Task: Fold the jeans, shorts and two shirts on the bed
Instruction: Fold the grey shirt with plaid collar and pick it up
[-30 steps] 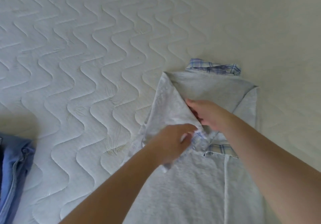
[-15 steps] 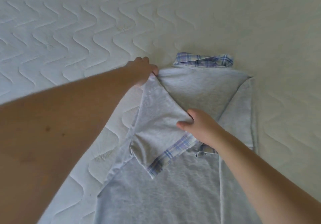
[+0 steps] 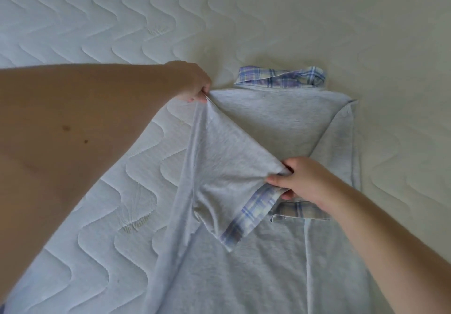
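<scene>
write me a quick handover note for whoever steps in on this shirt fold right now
Left hand: pinching the shoulder corner of the grey shirt.
Right hand: gripping the left sleeve near its plaid cuff, pulled in across the shirt.
Shirt lies on the bed, plaid collar at the far end.
Done: right sleeve already folded in.
Left: lay this sleeve flat, fold the body up. Jeans, shorts and the other shirt are out of view.

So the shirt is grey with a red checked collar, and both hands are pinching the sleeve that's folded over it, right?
Not quite: the collar is blue and purple checked, not red, as the head view shows. The rest is right: the shirt is grey, and the left hand and right hand both pinch the folded-over sleeve.
</scene>
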Motion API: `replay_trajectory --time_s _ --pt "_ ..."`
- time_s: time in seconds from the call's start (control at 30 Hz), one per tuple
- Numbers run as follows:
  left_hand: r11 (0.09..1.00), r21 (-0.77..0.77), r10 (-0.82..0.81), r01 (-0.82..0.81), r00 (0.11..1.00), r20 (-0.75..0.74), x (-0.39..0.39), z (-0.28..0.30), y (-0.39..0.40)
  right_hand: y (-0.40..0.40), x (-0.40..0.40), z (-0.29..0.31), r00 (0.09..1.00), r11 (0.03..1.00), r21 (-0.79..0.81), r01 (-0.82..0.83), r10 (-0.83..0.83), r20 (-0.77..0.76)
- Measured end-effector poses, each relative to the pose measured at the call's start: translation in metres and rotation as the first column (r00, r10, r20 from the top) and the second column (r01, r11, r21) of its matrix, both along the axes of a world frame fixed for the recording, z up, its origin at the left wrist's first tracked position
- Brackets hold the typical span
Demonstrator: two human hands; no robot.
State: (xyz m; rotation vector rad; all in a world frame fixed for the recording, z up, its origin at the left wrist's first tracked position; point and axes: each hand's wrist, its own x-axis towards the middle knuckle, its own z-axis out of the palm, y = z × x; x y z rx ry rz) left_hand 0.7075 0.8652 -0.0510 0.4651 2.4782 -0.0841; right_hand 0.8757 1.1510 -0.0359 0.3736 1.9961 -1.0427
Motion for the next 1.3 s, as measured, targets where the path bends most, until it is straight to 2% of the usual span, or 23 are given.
replay_trajectory --time_s 0.17,0.27,0.33,0.47,0.57,0.67,0.77,0.87,0.9,0.93,1.0,1.07,1.1,1.2,1.3 --pt "0.981 0.099 0.178 -0.165 0.973 -0.146 0.021 -0.013 -0.001 0.008 -0.010 -0.010 0.971 0.975 0.222 0.005 0.049 -0.235" --pt "0.945 0.182 0.301 -0.273 0.942 -0.147 0.031 -0.017 -0.005 0.007 -0.009 -0.012 0.963 0.976 0.208 0.070 -0.012 -0.269" --pt "0.932 0.202 0.335 -0.301 0.928 -0.164 0.037 -0.020 -0.004 0.008 -0.009 -0.010 0.957 0.969 0.231 0.089 -0.019 -0.290" --pt "0.919 0.233 0.370 -0.319 0.901 -0.227 0.046 -0.023 0.001 0.021 -0.021 0.004 0.944 0.976 0.171 0.135 -0.074 -0.322" --pt "0.919 0.247 0.368 -0.307 0.894 -0.257 0.050 -0.023 0.003 0.030 -0.040 0.019 0.889 0.945 0.324 0.038 0.117 -0.443" --pt "0.874 0.337 0.439 -0.349 0.864 -0.246 0.055 -0.017 0.004 0.030 -0.049 0.016 0.809 0.880 0.474 0.031 0.257 -0.529" --pt "0.807 0.405 0.544 -0.431 0.808 -0.225 0.068 -0.007 0.002 0.027 -0.038 0.009 0.823 0.886 0.452 0.105 0.178 -0.540" --pt "0.788 0.366 0.569 -0.496 0.812 -0.126 0.101 0.000 -0.002 0.013 0.003 0.011 0.724 0.904 0.359 0.231 0.087 -0.684" --pt "0.786 0.354 0.560 -0.507 0.826 -0.061 0.117 0.001 -0.002 0.003 0.021 0.010 0.724 0.923 0.289 0.255 0.015 -0.689" --pt "0.778 0.348 0.553 -0.524 0.833 0.018 0.141 0.001 -0.002 -0.009 0.046 0.009 0.775 0.944 0.199 0.262 -0.083 -0.626" --pt "0.734 0.332 0.561 -0.592 0.804 0.195 0.181 -0.003 -0.002 -0.036 0.088 -0.003 0.892 0.956 0.022 0.292 -0.265 -0.365" --pt "0.714 0.275 0.553 -0.643 0.760 0.342 0.232 -0.005 -0.002 -0.063 0.131 -0.016 0.944 0.965 -0.031 0.259 -0.259 -0.203" --pt "0.718 0.240 0.539 -0.653 0.740 0.402 0.258 -0.005 -0.002 -0.075 0.148 -0.021 0.954 0.968 -0.041 0.249 -0.252 -0.161" --pt "0.732 0.164 0.467 -0.661 0.662 0.586 0.336 -0.004 -0.006 -0.106 0.176 -0.023 0.926 0.916 -0.150 0.371 -0.376 -0.005" --pt "0.808 0.140 0.344 -0.573 0.650 0.677 0.405 0.002 -0.019 -0.124 0.191 -0.015 0.923 0.910 -0.159 0.384 -0.375 0.082"
